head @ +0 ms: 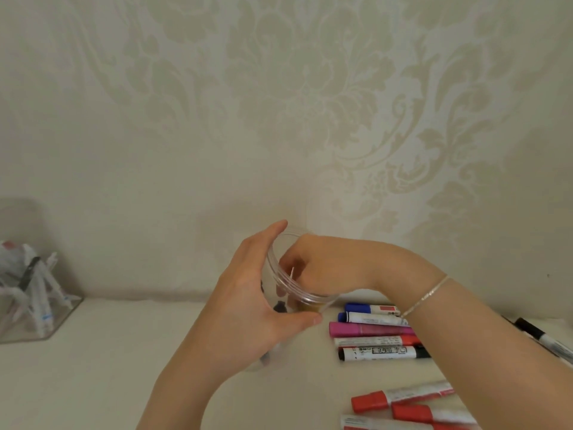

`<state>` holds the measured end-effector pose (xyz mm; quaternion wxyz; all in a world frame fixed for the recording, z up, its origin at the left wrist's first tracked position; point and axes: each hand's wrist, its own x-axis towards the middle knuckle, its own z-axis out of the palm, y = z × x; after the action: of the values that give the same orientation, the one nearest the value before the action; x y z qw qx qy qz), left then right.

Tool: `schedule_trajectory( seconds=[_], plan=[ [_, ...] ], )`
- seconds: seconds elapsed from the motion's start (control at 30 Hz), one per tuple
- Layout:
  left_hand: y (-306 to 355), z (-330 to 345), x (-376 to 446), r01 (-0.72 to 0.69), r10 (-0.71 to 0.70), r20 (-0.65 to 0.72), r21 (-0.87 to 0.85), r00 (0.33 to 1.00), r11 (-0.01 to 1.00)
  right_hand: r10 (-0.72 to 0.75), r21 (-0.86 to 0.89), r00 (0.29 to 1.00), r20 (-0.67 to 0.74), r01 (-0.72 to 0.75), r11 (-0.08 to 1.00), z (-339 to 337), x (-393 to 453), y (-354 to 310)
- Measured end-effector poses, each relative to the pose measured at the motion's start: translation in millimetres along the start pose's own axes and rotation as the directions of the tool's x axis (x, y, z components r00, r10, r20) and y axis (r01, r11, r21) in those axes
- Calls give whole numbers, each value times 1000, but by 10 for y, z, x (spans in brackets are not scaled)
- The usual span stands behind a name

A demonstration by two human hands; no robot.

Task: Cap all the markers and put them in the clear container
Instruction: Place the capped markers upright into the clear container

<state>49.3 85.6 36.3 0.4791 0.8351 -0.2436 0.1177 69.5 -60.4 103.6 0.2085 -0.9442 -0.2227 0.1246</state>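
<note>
At centre frame the clear container point(297, 274) is gripped around its side wall, below the ridged rim, by the left hand point(248, 308), thumb and fingers point(313, 320) curled round it; the wall is judged thin, light and smooth, so a firm wrap-around hold is advised against slipping. The right hand point(322, 265) is reached into the container mouth, and whether its fingers are pinching anything cannot be told. To the lower right, the markers point(376, 336) are laid side by side on the tabletop point(124, 367); these are judged light and rigid, best pinched mid-barrel.
</note>
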Motion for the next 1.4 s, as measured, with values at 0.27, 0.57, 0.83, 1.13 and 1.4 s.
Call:
schedule_trajectory(
  seconds=[0.27, 0.57, 0.83, 1.13, 1.4],
  plan=[
    [-41, -68, -27, -15, 15, 3, -22, 1000, 1000, 166, 490, 842, -513, 128, 862, -423, -266, 291],
    [-22, -20, 33, -56, 56, -19, -50, 998, 997, 351, -156, 936, 41, -341, 927, 91, -227, 998],
    [-20, 16, 52, -66, 65, -16, -39, 998, 997, 229, -234, 972, -62, -237, 943, 513, -87, 1132],
    [-61, 9, 64, -52, 51, -19, -25, 999, 998, 173, -460, 982, -82, -191, 867, 683, 15, 1123],
    [-89, -12, 61, -32, 31, -25, -45, 999, 998, 193, 71, 934, -302, -180, 981, 115, -52, 1022]
  ],
)
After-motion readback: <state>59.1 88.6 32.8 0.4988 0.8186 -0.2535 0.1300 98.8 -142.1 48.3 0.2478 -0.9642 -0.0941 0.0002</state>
